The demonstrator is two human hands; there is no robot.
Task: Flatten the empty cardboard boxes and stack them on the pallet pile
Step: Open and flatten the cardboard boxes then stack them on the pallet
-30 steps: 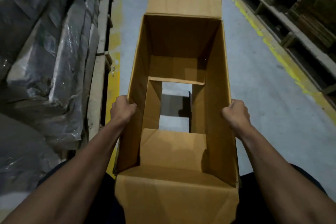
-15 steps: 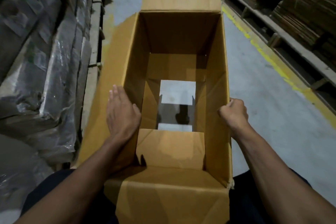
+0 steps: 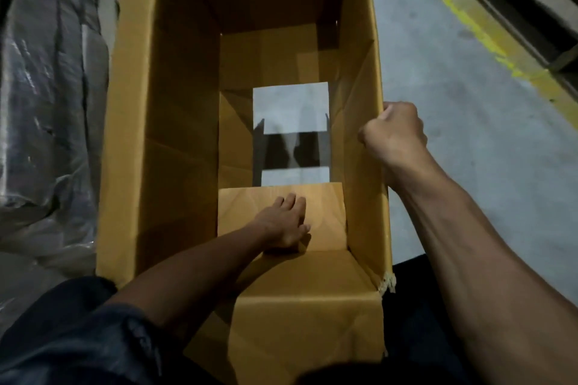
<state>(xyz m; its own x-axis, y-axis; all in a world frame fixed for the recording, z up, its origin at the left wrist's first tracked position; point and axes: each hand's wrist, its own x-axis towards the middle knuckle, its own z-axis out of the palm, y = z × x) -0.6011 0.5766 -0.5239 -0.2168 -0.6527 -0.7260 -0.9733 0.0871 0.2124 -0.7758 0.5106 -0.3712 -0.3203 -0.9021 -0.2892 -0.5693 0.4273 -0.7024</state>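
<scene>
Box (image 3: pixel 175 134) far end cut by top edge; right hand (image 3: pixel 394 134) fingers hidden behind wall; left-side wrapped stacks (image 3: pixel 47 87) blurred.

Tan-brown cardboard box (image 3: pixel 175 141) — grey concrete floor (image 3: pixel 469 103), worn yellow painted stripe (image 3: pixel 488 40).

**Camera placement: single head view**

One head-worn wide-angle camera looks forward and steeply down, close over the open cardboard box (image 3: pixel 175 122), into its interior. Both forearms enter from the bottom edge. Concrete floor (image 3: pixel 488 141) fills the right margin.
</scene>
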